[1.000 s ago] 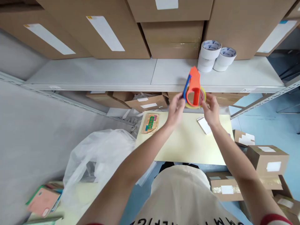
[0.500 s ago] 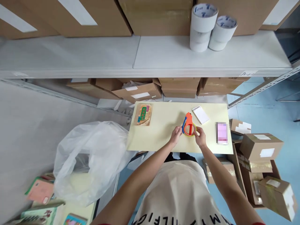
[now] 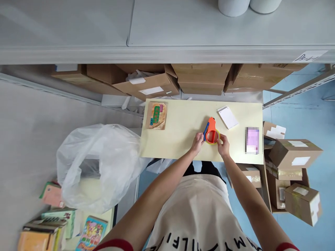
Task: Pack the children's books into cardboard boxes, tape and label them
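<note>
An orange and blue tape dispenser [image 3: 211, 124] with a yellow-edged roll in it is held between my two hands over the pale yellow table [image 3: 180, 143]. My left hand [image 3: 198, 142] grips its blue side, fingers closed. On the opposite side, my right hand [image 3: 223, 144] pinches the rim of the roll. Beyond the right hand lies a white pad or stack of labels [image 3: 228, 117]. A pinkish, pixel-blurred rectangular item [image 3: 252, 140] rests at the table's right end. Toward the left end lies a brown packet with a green label [image 3: 157, 115].
A large translucent plastic bag [image 3: 75, 150] bulges at the table's left. Books [image 3: 92, 232] are piled at lower left. Cardboard boxes [image 3: 295, 153] are stacked on the right. A grey shelf [image 3: 183, 28] spans above, with white tape rolls [image 3: 233, 6] on it and open cartons [image 3: 151, 85] below.
The view has tipped downward and come closer, so the upper boxes have left the picture. Both hands keep the same hold on the tape dispenser, which has hardly moved over the table.
</note>
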Action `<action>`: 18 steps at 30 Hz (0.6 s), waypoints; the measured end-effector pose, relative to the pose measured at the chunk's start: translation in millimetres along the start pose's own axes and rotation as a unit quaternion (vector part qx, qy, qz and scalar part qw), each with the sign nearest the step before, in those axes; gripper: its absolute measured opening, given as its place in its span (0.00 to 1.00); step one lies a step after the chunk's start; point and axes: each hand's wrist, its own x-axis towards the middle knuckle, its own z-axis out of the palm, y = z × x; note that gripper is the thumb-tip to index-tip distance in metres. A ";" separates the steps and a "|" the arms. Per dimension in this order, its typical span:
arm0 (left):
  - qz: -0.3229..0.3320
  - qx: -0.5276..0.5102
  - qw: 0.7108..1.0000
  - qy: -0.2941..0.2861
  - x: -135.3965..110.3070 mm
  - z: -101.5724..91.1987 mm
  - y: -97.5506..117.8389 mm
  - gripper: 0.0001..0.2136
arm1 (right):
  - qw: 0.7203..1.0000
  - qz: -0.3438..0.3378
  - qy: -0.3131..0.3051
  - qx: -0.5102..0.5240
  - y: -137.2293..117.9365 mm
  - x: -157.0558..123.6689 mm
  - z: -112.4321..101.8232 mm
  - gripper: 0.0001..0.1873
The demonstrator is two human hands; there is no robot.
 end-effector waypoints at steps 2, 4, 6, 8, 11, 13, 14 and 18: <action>0.002 -0.002 1.000 0.002 0.2 1.6 -2.7 0.16 | 1.000 0.004 -0.002 -0.001 -0.3 -0.5 -0.8 0.22; 0.001 0.000 1.000 0.003 -0.1 3.3 -5.0 0.16 | 1.000 0.009 -0.002 -0.002 -0.8 -1.3 -0.8 0.22; -0.003 0.004 1.000 0.005 -0.5 4.5 -6.9 0.16 | 1.000 0.015 -0.002 -0.001 -1.2 -2.2 -0.1 0.23; -0.008 0.008 1.000 0.010 -0.7 4.4 -8.6 0.16 | 1.000 0.021 -0.005 0.003 -0.9 -3.3 0.6 0.24; -0.015 0.013 1.000 0.025 -2.1 0.3 -10.6 0.16 | 1.000 0.025 -0.010 0.011 1.7 -6.2 -0.3 0.29; -0.019 0.017 0.999 0.035 -5.3 -5.9 -11.5 0.17 | 1.000 0.025 -0.011 0.012 4.2 -9.5 -3.4 0.32; -0.022 0.019 0.999 0.039 -8.0 -10.1 -11.7 0.17 | 1.000 0.025 -0.011 0.012 5.2 -11.6 -5.7 0.33; -0.035 0.026 0.998 0.044 -26.5 -30.9 -10.7 0.21 | 0.999 0.028 -0.014 0.024 3.7 -22.2 -19.3 0.35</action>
